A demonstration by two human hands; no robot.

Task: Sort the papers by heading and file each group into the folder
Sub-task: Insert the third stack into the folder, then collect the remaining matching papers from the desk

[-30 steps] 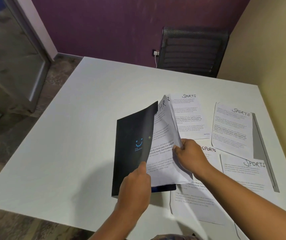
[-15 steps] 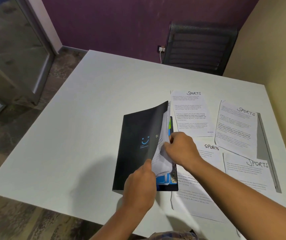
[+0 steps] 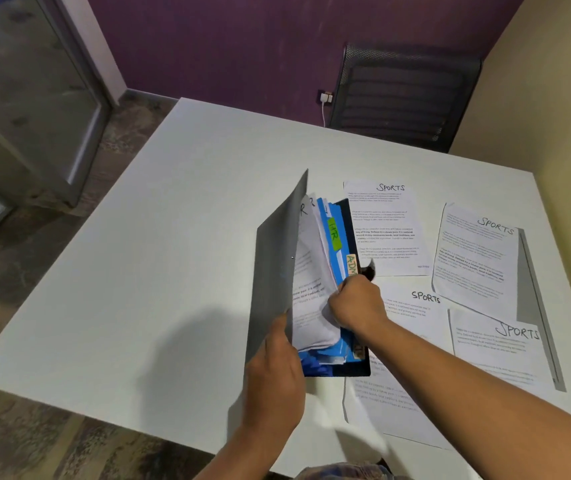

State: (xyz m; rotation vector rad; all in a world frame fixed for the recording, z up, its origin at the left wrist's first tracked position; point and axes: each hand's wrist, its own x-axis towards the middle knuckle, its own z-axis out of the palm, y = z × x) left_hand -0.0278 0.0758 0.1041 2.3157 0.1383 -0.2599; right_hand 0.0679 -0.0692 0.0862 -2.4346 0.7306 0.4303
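White laminate forms the top of the square table (image 3: 159,271) on which all task items lie. A dark card folder (image 3: 273,271) stands partly open near the table's centre, its front cover lifted steeply and its back cover flat on the surface. Inside are blue plastic dividers (image 3: 332,237) with side tabs: a green tab (image 3: 334,233) lettered "HR" and, just below it, a tan tab (image 3: 352,264) whose lettering begins "AD"; the remainder is hidden by the right hand.

The left hand (image 3: 275,375) grips the lower edge of the raised cover, thumb on the inner face, fingers curled behind it. The right hand (image 3: 355,301) is closed in a loose fist on a sheaf of white printed papers (image 3: 311,299) lying in the folder against the cover; the sheets bow under the grip. Their heading is mostly hidden by the cover.

To the right of the folder, four white sheets headed "SPORTS" lie loose on the table: one at the far side (image 3: 386,226), one tilted near the right edge (image 3: 474,258), one (image 3: 415,306) partly under the right forearm, and one nearest the right corner (image 3: 498,344). A further printed sheet (image 3: 381,403) lies below the folder, its heading covered.

A black mesh chair (image 3: 405,95) stands at the far edge against a purple wall (image 3: 242,39). A white wall plug with cord (image 3: 325,98) sits beside it.
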